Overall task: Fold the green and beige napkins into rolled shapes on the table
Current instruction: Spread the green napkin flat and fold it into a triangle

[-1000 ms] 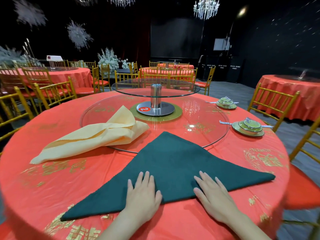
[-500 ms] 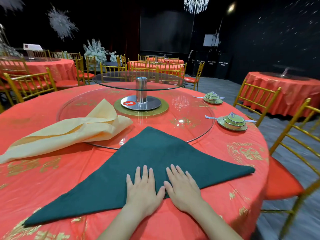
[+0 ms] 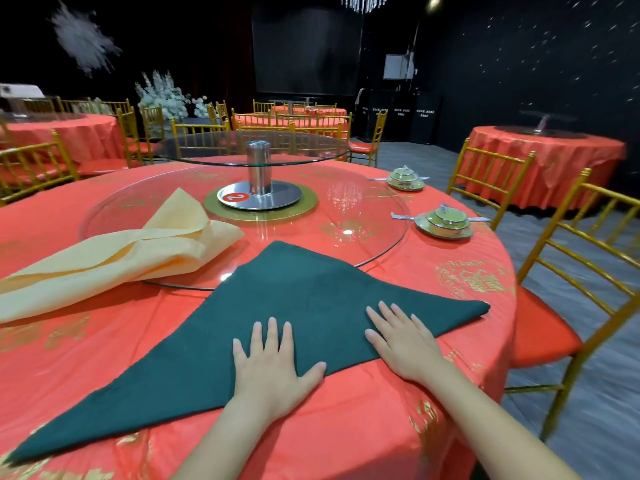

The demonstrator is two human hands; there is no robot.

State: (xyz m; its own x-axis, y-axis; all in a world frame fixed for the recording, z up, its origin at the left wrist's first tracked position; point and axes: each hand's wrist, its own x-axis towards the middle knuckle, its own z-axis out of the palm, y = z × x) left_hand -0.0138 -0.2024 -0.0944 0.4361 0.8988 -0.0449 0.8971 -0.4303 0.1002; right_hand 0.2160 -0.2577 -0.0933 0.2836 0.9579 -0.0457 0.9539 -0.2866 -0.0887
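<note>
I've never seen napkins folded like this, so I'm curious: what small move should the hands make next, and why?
Probably start rolling the near long edge away. The green napkin lies flat as a triangle, unrolled, and the left hand and right hand rest palms-down, open, along that edge. The beige napkin lies untouched.

Both palms down, fingers spread flat. Left hand (image 3: 272,367) centre, fingers pointing away; right hand (image 3: 403,341) apart to its right, angled inward, forearms bare, nothing gripped
</note>
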